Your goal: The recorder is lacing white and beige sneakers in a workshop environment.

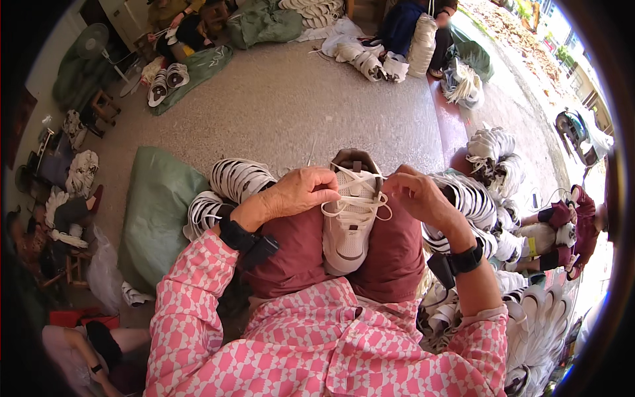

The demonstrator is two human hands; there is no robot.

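Note:
A white and beige lace-up shoe (pixel 347 241) with a brown collar rests between my knees, its toe toward me and its opening away. White shoelace (pixel 354 177) crosses over the tongue, with a loose loop standing out on the right side. My left hand (pixel 301 192) is at the shoe's left edge, thumb and forefinger pinched on the lace. On the other side my right hand (pixel 420 192) has its fingers curled together beside the eyelets, where a strand of lace runs to the fingertips. Its fingertips are partly hidden.
Stacked white shoe pieces (pixel 241 177) lie by my left knee, next to a green sack (pixel 159 212). More bundles (pixel 469 198) are heaped to my right. Other people sit around the room, one (pixel 562 228) at the far right. A fan (pixel 92 41) stands back left.

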